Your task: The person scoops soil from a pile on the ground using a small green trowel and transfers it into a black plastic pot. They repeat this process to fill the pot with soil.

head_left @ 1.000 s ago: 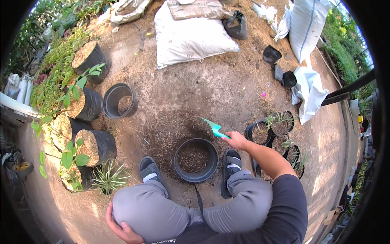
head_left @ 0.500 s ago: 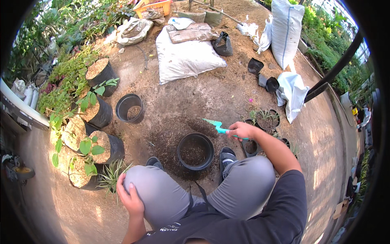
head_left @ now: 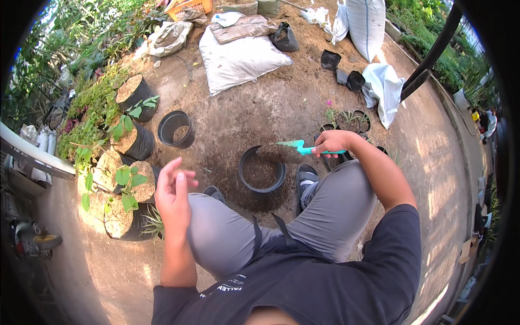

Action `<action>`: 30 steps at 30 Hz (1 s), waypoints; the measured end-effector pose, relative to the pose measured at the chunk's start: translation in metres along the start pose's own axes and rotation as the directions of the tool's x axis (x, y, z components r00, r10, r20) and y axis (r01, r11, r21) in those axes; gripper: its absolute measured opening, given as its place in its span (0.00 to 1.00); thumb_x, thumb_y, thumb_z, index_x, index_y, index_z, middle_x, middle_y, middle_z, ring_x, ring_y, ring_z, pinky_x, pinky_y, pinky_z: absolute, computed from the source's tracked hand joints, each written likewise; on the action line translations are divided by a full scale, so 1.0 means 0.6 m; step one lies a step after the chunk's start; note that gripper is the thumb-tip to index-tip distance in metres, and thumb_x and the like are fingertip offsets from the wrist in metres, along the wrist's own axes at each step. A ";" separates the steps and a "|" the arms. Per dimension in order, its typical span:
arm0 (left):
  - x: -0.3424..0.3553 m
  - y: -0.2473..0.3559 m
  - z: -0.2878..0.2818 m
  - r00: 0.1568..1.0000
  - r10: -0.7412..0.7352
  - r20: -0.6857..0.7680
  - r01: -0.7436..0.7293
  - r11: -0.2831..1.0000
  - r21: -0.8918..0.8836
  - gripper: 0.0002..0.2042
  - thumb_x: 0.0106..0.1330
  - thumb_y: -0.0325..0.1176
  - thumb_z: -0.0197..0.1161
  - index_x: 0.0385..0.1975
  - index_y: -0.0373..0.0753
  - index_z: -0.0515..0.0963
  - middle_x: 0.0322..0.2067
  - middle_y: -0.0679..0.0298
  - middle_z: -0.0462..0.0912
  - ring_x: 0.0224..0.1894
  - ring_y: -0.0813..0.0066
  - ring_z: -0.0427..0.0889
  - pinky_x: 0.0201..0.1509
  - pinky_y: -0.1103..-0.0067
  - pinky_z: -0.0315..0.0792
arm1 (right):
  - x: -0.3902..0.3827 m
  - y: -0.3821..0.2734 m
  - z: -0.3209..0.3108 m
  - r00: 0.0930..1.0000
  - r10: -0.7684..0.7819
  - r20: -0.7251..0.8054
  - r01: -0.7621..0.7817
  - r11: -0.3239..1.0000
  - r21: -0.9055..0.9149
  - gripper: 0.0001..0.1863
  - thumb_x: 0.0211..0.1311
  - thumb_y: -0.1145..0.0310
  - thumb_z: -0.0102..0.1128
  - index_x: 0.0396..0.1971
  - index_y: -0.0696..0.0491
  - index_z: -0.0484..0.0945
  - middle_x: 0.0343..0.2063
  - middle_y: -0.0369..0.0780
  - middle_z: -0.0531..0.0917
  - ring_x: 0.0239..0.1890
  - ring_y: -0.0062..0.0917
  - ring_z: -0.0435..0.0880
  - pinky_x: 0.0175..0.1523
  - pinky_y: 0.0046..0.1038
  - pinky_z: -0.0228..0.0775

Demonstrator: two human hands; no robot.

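My right hand [head_left: 331, 142] is closed round the handle of a turquoise hand trowel [head_left: 295, 145]. The trowel's blade tilts over the far right rim of a black plastic pot [head_left: 262, 188], which stands on the ground between my feet with dark soil [head_left: 260, 169] inside. Loose soil blurs around the blade. My left hand [head_left: 176, 187] is raised above my left knee, fingers apart and slightly smeared by motion, with nothing in it. Beyond it stands a second black pot [head_left: 189, 140] holding a little soil at the bottom.
Several black grow bags [head_left: 142, 143] with leafy plants line the left side. A white sack [head_left: 233, 60] with a wooden board [head_left: 241, 30] on top lies ahead. Small potted plants [head_left: 355, 122] stand beyond my right hand, near a crumpled white bag [head_left: 383, 89].
My left hand has lifted off my left knee and moved forward. The trowel, still in my right hand, has come over the pot's rim. The whole view has shifted slightly.
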State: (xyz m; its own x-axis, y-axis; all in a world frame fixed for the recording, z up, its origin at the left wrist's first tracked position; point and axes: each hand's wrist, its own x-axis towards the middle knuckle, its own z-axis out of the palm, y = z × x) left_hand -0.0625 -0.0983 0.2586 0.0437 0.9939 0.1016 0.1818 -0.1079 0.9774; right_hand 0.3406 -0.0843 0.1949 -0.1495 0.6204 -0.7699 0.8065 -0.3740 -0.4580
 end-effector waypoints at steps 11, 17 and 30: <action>0.109 -0.046 0.112 0.872 0.184 0.454 -0.380 0.839 0.390 0.13 0.60 0.34 0.55 0.43 0.38 0.74 0.27 0.55 0.79 0.31 0.65 0.79 0.33 0.74 0.70 | 0.036 0.005 0.034 0.993 0.058 0.098 -0.058 0.998 -0.010 0.17 0.57 0.54 0.54 0.27 0.55 0.79 0.17 0.35 0.75 0.17 0.19 0.71 0.23 0.24 0.65; 0.138 -0.095 0.129 0.880 0.231 0.415 -0.438 0.734 0.519 0.10 0.58 0.36 0.57 0.35 0.40 0.77 0.24 0.57 0.80 0.28 0.62 0.79 0.34 0.70 0.70 | 0.031 0.020 0.029 0.990 0.125 0.066 -0.119 0.990 -0.081 0.18 0.57 0.54 0.53 0.27 0.55 0.79 0.17 0.34 0.75 0.17 0.20 0.72 0.24 0.24 0.65; 0.127 -0.066 0.090 0.810 -0.087 0.580 -0.316 0.768 0.556 0.14 0.60 0.39 0.54 0.42 0.38 0.74 0.28 0.52 0.80 0.35 0.56 0.79 0.40 0.67 0.71 | 0.033 0.042 0.030 0.984 0.163 0.067 -0.159 0.985 -0.067 0.18 0.57 0.54 0.53 0.29 0.55 0.80 0.18 0.35 0.77 0.17 0.20 0.73 0.25 0.25 0.66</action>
State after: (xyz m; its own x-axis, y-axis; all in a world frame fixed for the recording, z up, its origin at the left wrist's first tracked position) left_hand -0.0137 -0.0197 0.2174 0.5898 0.8000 -0.1102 0.6724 -0.4109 0.6156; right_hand 0.3474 -0.0938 0.1600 -0.0539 0.5033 -0.8624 0.8564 -0.4208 -0.2991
